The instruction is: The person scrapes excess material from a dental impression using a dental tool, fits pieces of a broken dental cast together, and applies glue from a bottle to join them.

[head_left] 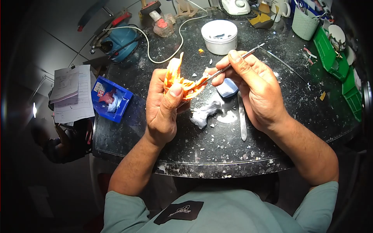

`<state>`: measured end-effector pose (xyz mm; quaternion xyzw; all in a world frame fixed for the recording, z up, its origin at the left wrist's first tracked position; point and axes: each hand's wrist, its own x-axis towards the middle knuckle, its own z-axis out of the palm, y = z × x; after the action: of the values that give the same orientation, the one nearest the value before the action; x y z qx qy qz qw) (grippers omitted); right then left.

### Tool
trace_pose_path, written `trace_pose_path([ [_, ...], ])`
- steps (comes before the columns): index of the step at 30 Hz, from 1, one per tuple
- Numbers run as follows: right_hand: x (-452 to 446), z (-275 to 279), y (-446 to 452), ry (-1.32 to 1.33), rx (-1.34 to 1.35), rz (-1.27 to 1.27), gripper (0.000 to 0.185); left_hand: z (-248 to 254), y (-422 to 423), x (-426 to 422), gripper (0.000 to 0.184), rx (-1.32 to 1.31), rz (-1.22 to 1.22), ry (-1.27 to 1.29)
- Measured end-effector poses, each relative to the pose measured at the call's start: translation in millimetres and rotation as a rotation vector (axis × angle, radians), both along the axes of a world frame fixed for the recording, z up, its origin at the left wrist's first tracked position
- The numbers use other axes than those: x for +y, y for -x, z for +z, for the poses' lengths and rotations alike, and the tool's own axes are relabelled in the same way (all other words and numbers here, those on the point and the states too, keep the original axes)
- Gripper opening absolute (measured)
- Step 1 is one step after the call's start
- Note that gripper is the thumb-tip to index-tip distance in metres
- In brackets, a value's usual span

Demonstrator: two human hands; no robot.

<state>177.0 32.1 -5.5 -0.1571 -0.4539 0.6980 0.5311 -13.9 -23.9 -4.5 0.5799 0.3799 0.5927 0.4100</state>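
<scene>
1. The orange piece (173,75) is off the worktop (272,151), raised over its middle and held in the left hand (160,116). The thumb presses its near face and the other fingers curl behind, partly hidden. This grip looks right for steadying it; the piece seems thin at its tall upright tip, so pressure is best borne by the thicker lower part.

2. The right hand (261,93) pinches the slim metal tool (248,53) between thumb and fingers, pen-like, the lower fingers bent loosely. The tool slants down to the left, its working end at the right side of the piece. Small, light strokes should suit this hold better than forceful pushes.

3. The two hands are close together. Bracing a right fingertip against the left hand or the piece would probably limit slips. Whether they touch now, I cannot tell.

4. The left thumb lies near the tool's path, so strokes are best angled away from it.

5. Glare washes out the surface, and the exact contact is unclear; tilting the piece slightly could show edges better.

6. Below and to the right lie a pale crumpled lump (203,115), a blue-and-white block (227,88) and a flat metal blade (242,120). Working above them leaves room for the wrists.
</scene>
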Motion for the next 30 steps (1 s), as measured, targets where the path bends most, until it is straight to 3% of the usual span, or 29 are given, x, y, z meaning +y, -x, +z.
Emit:
trace_pose_path([
  [9,0.1,-2.8,-1.7,0.147,-0.040,0.047,0.029,5.4,-9.6,3.5,0.035,-0.061,0.049,0.079],
  [14,3.3,-1.8,-0.6,0.044,-0.052,-0.036,0.028,-0.2,-0.4,9.1,0.027,-0.062,-0.058,0.143],
  [17,8.9,-4.3,-1.3,-0.068,-0.068,-0.084,0.027,-1.5,-0.2,14.5,0.023,-0.026,0.005,0.206],
  [22,16.4,-4.3,-1.5,-0.260,-0.148,-0.175,0.025,-6.1,16.1,30.0,0.019,0.516,0.259,-0.004],
  [25,25.0,-3.2,-5.5,-0.313,-0.218,-0.253,0.027,-2.1,31.9,35.1,0.020,0.657,0.307,0.013],
  [27,32.3,0.9,-10.2,-0.319,-0.244,-0.308,0.027,-3.0,33.0,38.4,0.021,0.422,0.310,-0.013],
  [30,47.4,5.4,-20.2,-0.375,-0.271,-0.461,0.028,7.5,51.2,40.9,0.023,0.377,0.390,0.098],
])
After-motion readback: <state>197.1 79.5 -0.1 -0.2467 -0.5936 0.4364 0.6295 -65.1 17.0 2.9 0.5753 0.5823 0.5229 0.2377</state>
